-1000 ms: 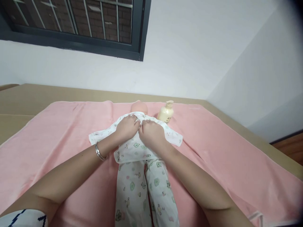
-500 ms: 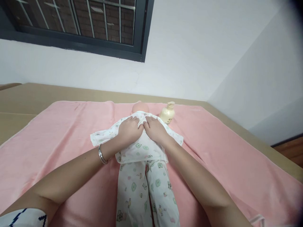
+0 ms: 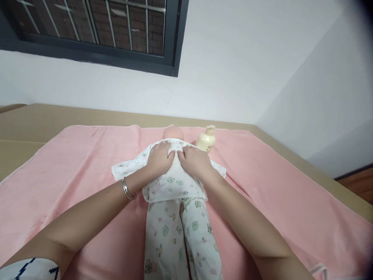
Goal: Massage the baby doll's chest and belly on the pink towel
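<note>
While a pink blanket (image 3: 262, 186) covers the bed, a doll (image 3: 173, 182) in printed clothes lies along its middle. Both hands lie flat and open on its chest, left hand (image 3: 159, 158) beside right hand (image 3: 194, 161). Near the doll's head stands a cream pump bottle (image 3: 205, 140).

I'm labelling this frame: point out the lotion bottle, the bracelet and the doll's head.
lotion bottle (image 3: 204, 142), head view, on its cream body.
bracelet (image 3: 127, 189), head view, on the silver band.
doll's head (image 3: 173, 133), head view, on its bare crown.
</note>
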The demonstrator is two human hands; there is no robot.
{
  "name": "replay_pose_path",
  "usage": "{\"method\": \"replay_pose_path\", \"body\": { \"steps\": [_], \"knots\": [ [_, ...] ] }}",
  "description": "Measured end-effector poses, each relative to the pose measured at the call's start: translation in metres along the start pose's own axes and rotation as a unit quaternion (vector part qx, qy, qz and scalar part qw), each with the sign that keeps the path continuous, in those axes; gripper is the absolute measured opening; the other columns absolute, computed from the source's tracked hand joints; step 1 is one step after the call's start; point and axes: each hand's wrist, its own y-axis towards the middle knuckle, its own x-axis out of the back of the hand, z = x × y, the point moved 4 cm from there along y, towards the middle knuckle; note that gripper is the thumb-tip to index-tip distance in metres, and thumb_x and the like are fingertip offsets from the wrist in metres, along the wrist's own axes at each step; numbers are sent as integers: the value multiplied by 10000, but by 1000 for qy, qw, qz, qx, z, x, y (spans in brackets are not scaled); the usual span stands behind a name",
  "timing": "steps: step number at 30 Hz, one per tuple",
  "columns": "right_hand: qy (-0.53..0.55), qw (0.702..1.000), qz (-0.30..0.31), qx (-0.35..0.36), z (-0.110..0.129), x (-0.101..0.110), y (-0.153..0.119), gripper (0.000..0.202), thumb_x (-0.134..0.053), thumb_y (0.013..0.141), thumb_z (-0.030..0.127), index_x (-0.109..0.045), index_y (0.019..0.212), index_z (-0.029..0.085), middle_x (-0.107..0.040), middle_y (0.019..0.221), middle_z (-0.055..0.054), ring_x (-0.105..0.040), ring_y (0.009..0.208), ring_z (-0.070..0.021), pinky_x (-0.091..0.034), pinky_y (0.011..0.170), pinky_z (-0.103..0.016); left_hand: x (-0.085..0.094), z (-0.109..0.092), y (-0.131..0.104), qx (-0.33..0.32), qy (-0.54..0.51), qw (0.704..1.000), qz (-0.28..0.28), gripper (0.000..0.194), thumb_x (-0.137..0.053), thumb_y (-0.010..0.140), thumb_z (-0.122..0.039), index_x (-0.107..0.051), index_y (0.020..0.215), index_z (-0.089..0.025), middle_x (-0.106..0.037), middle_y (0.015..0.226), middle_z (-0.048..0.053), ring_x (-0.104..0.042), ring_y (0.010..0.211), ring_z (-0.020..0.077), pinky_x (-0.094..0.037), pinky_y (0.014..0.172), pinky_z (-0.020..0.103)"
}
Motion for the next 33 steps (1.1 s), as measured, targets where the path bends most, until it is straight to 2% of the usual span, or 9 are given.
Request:
{"method": "replay_pose_path", "body": {
  "steps": [2,4,6,10,15,20,25,30,33],
  "knots": [
    [23,999,-35,16,2,0,0,401,-342,1027,332,-655,1171,126,-658,1271,-174,-567,1241,-313,-429,1032,-418,1,0,1,-2,-6,1000,0,475,-373,981,-336,-568,1347,-105,-602,1406,146,-529,1325,311,-388,1146,490],
    [46,995,-74,51,5,-5,3,421,-361,1019,292,-581,1327,105,-550,1439,-176,-440,1391,-302,-352,1133,-422,2,0,1,-2,-9,1000,-1,464,-374,977,-328,-574,1335,-111,-609,1395,144,-534,1316,313,-390,1141,494],
    [67,992,-79,71,4,-13,6,459,-352,1017,265,-525,1403,89,-466,1522,-176,-350,1458,-301,-290,1184,-453,1,0,1,0,-12,1000,0,455,-374,972,-314,-573,1333,-120,-616,1388,135,-531,1320,306,-383,1148,486],
    [126,989,-55,60,0,-23,10,494,-357,1003,256,-509,1434,66,-455,1528,-189,-368,1454,-306,-284,1200,-471,1,1,0,6,-19,1000,0,472,-372,974,-322,-554,1357,-114,-602,1407,136,-511,1345,305,-366,1160,478],
    [146,978,-139,50,-1,-15,7,562,-393,960,213,-416,1506,84,-299,1621,-165,-221,1527,-273,-207,1241,-483,1,0,-1,5,-22,1000,-2,473,-372,977,-333,-551,1363,-128,-592,1423,129,-508,1349,304,-362,1160,478],
    [177,979,-69,78,-1,-22,10,482,-397,965,228,-563,1394,83,-463,1525,-182,-374,1460,-279,-282,1216,-469,2,1,0,9,-26,1000,2,460,-390,961,-304,-566,1343,-119,-604,1404,137,-527,1327,302,-374,1150,474],
    [176,966,-180,63,-7,-11,7,559,-411,935,188,-452,1483,83,-264,1639,-141,-150,1545,-259,-188,1251,-482,3,1,1,12,-33,999,2,448,-391,961,-296,-574,1336,-134,-600,1413,121,-528,1323,297,-378,1145,468],
    [172,979,-82,80,-5,-29,14,457,-366,984,227,-580,1373,120,-519,1489,-138,-407,1438,-229,-286,1212,-418,3,0,-1,13,-31,999,-2,455,-386,960,-296,-568,1339,-122,-612,1394,127,-535,1311,303,-381,1140,471],
    [154,982,-69,84,-3,-30,15,452,-362,994,231,-582,1368,102,-531,1476,-148,-419,1426,-232,-283,1203,-396,2,1,-2,17,-31,999,-5,460,-380,961,-306,-574,1332,-115,-618,1382,139,-541,1301,306,-383,1137,476]
  ]
}}
